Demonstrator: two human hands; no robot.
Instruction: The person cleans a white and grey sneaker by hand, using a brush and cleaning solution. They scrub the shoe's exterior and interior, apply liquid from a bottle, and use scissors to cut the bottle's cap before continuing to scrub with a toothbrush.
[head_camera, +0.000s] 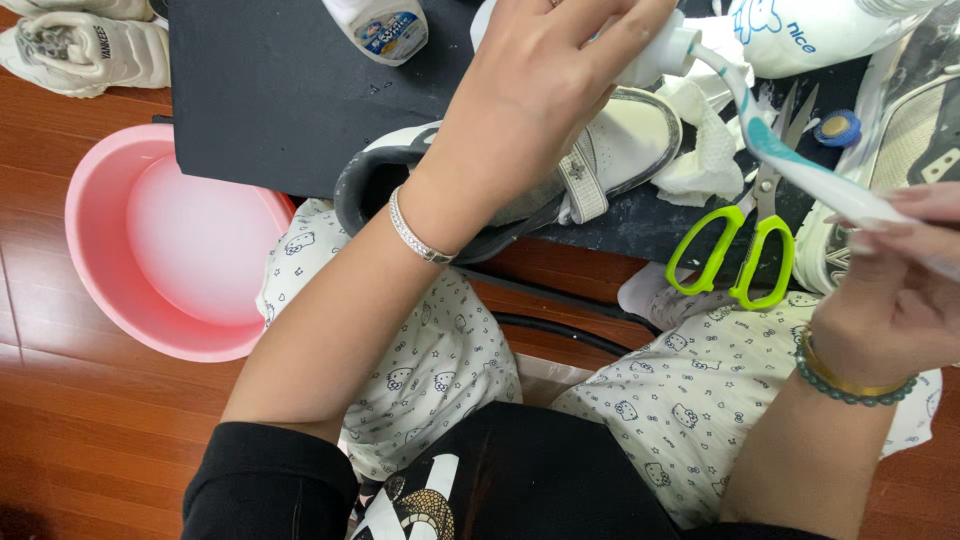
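The left hand (545, 75) reaches far across the scene with the forearm stretched out and the wrist bent down, fingers closed around a small white squeeze tube (655, 52) whose body is mostly hidden behind the fingers; only its nozzle end shows. A thin silver bracelet (418, 232) circles that wrist. The right hand (900, 290) sits near the right edge, partly cut off, fingers pinched around the handle of a white and teal plastic toothbrush (775, 150). The brush slants up to the left so that its head meets the tube's nozzle. A gold bangle and a green bead bracelet (850, 385) ring the right wrist.

Below the left hand lies a white sneaker with a strap (610, 150), on its side at the near edge of a black table (270, 100), its middle covered by the wrist. Just right of it are crumpled white tissue (705, 150) and green-handled scissors (745, 250), blades partly hidden under the brush. A pink plastic basin (165, 250) stands on the wooden floor to the left. A white bottle (385, 25) is cut off at the far edge.
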